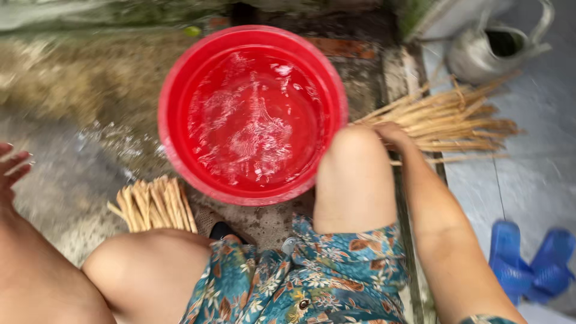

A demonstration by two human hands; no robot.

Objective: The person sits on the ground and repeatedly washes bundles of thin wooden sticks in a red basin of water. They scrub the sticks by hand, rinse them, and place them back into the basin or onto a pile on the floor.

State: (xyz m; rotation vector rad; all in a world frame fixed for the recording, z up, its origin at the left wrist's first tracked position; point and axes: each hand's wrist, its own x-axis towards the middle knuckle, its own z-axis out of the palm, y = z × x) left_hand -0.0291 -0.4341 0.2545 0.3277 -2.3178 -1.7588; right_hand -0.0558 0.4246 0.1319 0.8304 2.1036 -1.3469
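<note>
We look down past our own bare knees and flowered blue-green shorts (312, 282) at a large round red plastic basin (252, 114), filled with rippling clear water, sitting on wet, rough concrete ground (78, 150). The basin lies between our two hands, just beyond our knees.

To the right of the basin, a loose pile of long tan bamboo sticks (450, 120) fans out across a grey paved step. Our right hand (393, 135) reaches over the right knee and rests on the near end of this pile; the fingers are partly hidden behind the knee, so we cannot tell whether they are closed around any stick or only touching.

A smaller bundle of the same tan sticks (153, 204) lies near the left knee, just below the basin's rim and well to the right of our left fingers.

Our left hand (12, 165) is at the far left edge, fingers spread open and holding nothing.

Beyond the right fingers stands a grey metal watering can (486, 51). Nearer to us than those fingers lies a pair of blue plastic sandals (528, 261).
</note>
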